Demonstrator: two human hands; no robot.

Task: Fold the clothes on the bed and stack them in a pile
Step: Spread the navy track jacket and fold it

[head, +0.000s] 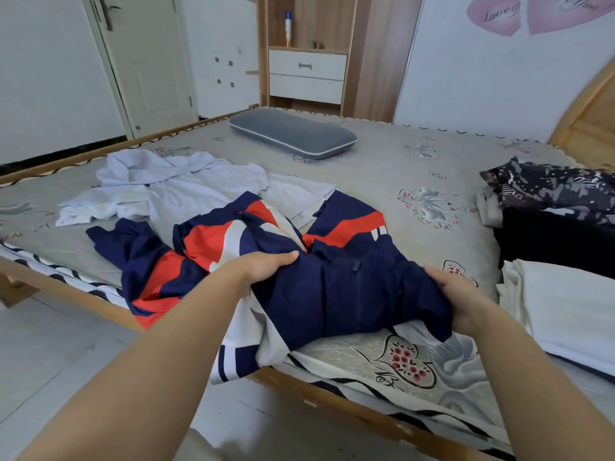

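Two hands, the left hand [266,266] and the right hand [461,296]. One bed [382,168]. One grey pillow [293,134] at twelve o'clock. Two loose garments: one navy-red-white jacket [332,287], one pale shirt [159,184] at ten o'clock. One pile of folded clothes [559,247] at three o'clock; its pieces cannot be counted.

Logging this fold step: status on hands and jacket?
Left hand and right hand both grip the navy jacket at the bed edge. Jacket bunched, not yet folded. Pale shirt lies beyond; folded pile on the right.
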